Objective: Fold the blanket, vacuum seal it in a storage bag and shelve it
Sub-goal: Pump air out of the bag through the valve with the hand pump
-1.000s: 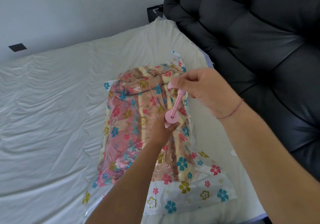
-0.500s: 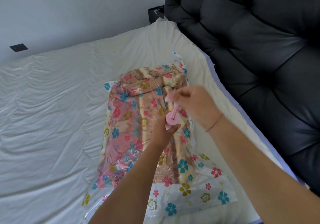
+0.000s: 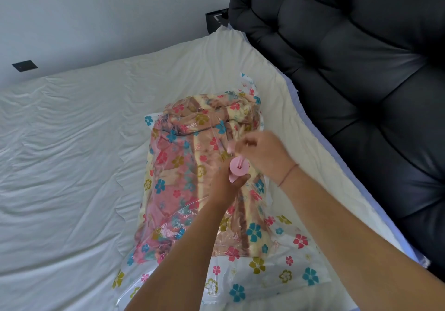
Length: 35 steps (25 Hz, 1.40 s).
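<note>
Head view, storage bag (image 3: 183,178) on white sheet (image 3: 72,154), black headboard (image 3: 349,81), pale wall (image 3: 96,16)

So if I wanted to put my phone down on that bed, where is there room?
The wide white sheet left of the storage bag, running up to the wall, is bare. So is the bed corner beyond the bag's far end, beside the headboard. Crowded: the bag's top round the pink pump, and the thin strip between bag and headboard.
</note>
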Each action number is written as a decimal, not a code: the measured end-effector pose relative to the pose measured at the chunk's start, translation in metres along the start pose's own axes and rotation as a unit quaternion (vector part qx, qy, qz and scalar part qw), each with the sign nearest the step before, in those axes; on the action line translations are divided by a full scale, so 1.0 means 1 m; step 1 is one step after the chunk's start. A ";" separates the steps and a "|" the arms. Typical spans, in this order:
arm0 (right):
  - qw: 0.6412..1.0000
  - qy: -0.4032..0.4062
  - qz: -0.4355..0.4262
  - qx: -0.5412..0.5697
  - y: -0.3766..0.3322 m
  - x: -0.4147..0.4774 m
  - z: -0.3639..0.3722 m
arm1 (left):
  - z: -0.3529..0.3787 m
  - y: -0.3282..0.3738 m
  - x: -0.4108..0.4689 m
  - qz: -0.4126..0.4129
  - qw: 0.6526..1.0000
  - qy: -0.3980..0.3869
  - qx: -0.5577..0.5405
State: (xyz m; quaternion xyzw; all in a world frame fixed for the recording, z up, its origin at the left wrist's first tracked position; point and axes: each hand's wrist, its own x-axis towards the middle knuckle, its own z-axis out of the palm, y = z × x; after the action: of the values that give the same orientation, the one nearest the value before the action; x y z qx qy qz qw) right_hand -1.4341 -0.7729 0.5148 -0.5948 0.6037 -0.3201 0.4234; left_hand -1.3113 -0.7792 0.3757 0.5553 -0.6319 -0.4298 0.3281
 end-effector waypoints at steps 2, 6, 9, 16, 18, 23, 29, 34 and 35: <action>0.994 -0.034 0.089 -0.056 0.028 0.002 0.022 | 0.002 -0.001 -0.003 0.003 1.000 -0.012 0.015; 0.999 0.027 -0.033 -0.008 -0.022 -0.002 -0.016 | -0.001 0.002 0.000 -0.001 1.000 0.005 -0.028; 0.989 0.043 -0.112 0.083 -0.043 -0.006 -0.031 | -0.003 0.002 0.002 -0.006 1.000 -0.004 -0.022; 0.996 -0.017 0.054 -0.071 0.016 0.008 0.012 | 0.000 0.002 -0.002 0.007 1.000 0.006 -0.010; 0.999 0.021 -0.028 -0.002 -0.020 0.002 -0.013 | -0.001 0.002 0.001 0.006 1.000 0.004 -0.029; 0.997 0.029 -0.057 0.037 -0.014 0.000 -0.008 | 0.000 0.003 0.000 -0.008 0.999 -0.004 -0.031; 0.998 -0.041 0.015 -0.052 0.012 0.005 0.001 | 0.001 0.000 -0.003 -0.001 1.000 0.006 -0.018; 0.990 0.017 -0.094 0.107 -0.035 -0.003 -0.033 | 0.001 0.003 -0.001 -0.021 0.999 0.004 -0.028; 0.994 0.017 -0.071 0.077 -0.019 0.001 -0.023 | 0.002 0.002 -0.001 -0.023 0.999 0.005 -0.034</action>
State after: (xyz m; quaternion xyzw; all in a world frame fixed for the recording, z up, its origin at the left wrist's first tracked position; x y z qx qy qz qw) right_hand -1.4463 -0.7783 0.5416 -0.5964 0.5407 -0.4051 0.4334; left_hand -1.3141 -0.7781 0.3762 0.5607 -0.6023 -0.4553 0.3399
